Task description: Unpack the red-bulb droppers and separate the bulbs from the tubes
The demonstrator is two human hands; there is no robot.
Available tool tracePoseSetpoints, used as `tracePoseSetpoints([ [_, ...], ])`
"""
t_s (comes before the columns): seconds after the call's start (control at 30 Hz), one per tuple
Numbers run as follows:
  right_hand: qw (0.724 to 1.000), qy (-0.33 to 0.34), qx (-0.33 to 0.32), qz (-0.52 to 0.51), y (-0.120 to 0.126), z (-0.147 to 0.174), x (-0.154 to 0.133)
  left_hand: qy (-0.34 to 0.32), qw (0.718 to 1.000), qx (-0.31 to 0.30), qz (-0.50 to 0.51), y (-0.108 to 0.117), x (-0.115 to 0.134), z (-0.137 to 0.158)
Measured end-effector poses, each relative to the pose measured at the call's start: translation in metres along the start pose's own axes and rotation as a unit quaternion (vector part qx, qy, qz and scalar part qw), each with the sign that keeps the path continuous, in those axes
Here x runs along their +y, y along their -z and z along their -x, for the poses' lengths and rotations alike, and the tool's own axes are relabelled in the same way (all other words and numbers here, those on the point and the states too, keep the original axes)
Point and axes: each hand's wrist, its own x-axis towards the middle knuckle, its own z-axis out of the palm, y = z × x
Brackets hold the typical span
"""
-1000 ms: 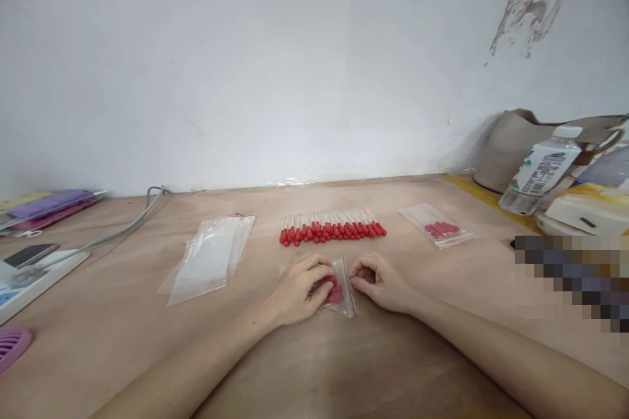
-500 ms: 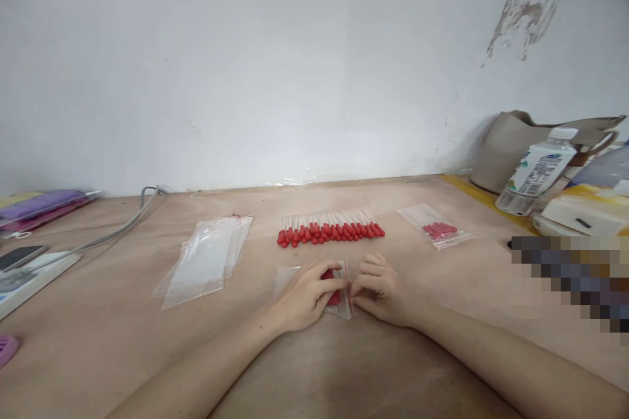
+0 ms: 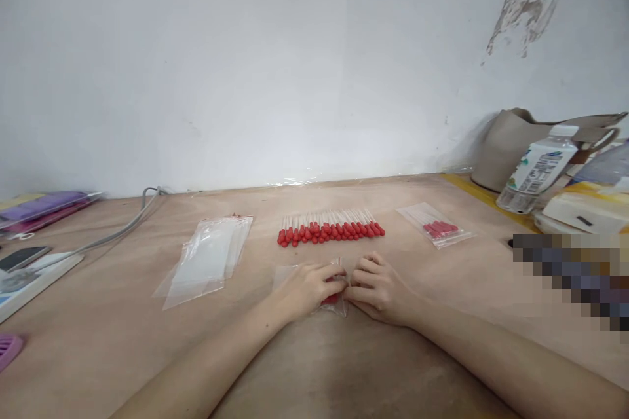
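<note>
A small clear zip bag (image 3: 338, 309) with red-tipped sticks inside lies flat on the table in front of me. My left hand (image 3: 305, 291) rests over it, its fingers bent and closed on the bag near the zip edge, covering much of the contents. At that same edge my right hand (image 3: 379, 292) pinches the bag between thumb and curled fingers. Just beyond my hands is a row of red-tipped white sticks (image 3: 330, 232), the red ends toward me. To the right lies another zip bag (image 3: 437, 226) holding several such sticks.
Flat clear bags (image 3: 204, 262) overlap in a pile on the left. Farther left are a grey cable (image 3: 118, 230), a phone (image 3: 22, 258) and purple packets (image 3: 46, 205). A plastic bottle (image 3: 539, 170) and a beige container (image 3: 501, 150) stand at the back right.
My right fingers have curled in more and moved slightly left onto the bag's zip edge. The left fingertips have drawn closer to them, and the bag has shifted slightly left.
</note>
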Motion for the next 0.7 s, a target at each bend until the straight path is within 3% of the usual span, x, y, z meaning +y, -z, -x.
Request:
tracePoseSetpoints([
  [0.4, 0.999, 0.041, -0.025, 0.024, -0.008, -0.003, 0.005, -0.079, 0.99, 0.051, -0.106, -0.012, -0.009, 0.006],
  [0.53, 0.997, 0.042, -0.068, 0.011, -0.005, -0.002, 0.008, -0.057, 0.992, 0.057, -0.099, -0.002, -0.012, 0.011],
  [0.7, 0.989, -0.056, -0.125, -0.057, 0.008, -0.006, 0.006, -0.025, 0.992, 0.089, -0.091, 0.019, -0.021, 0.019],
])
